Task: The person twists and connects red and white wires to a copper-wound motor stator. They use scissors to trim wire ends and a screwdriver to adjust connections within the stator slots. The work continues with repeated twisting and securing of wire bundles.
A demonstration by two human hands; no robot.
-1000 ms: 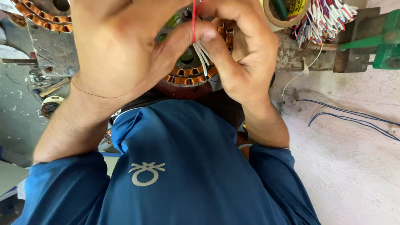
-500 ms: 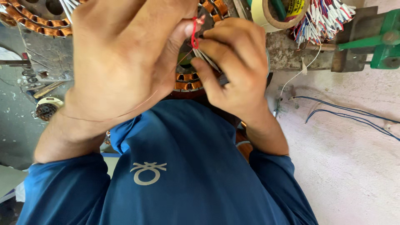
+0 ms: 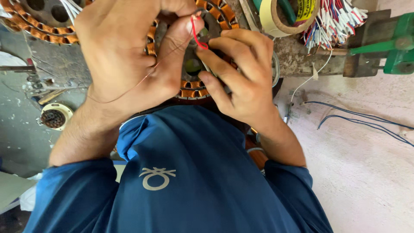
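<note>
1. Left hand [image 3: 129, 56]: upper centre-left of the frame, fingers curled and closed, thumb tip pressing the upper end of the red wire [image 3: 197, 36]. A thin copper strand [image 3: 133, 84] runs slantwise across the back of this hand toward the wrist.
2. Right hand [image 3: 241, 73]: upper centre, fingers bent and bunched, fingertips pinching the lower end of the red wire just beside the left thumb. We cannot tell what else it grips beneath the fingers.
3. Red wire: a short curved loop held between the two hands, directly above the stator [image 3: 194, 86].
4. Stator: a ring of orange-brown copper coils, mostly hidden behind both hands, centre top of the frame.
5. Second stator [image 3: 39, 26]: the same coil ring, upper left, with white leads rising from it.
6. Tape roll [image 3: 276, 17]: cream-coloured, top right of centre, on the worktop [image 3: 302, 60].
7. Bundle of sleeved leads [image 3: 336, 21]: red, white and blue, upper right.
8. Green fixture [image 3: 396, 47]: far right edge.
9. Blue wires [image 3: 362, 121]: lying loose on the floor, right side.
10. Small round part [image 3: 54, 116]: white rim, dark centre, left side.
11. Handling note, as we judge it: we keep both pinches close together so the red wire stays taut, steady the stator against the lap, and avoid dragging the thin strand, which looks easy to kink or snap.
</note>
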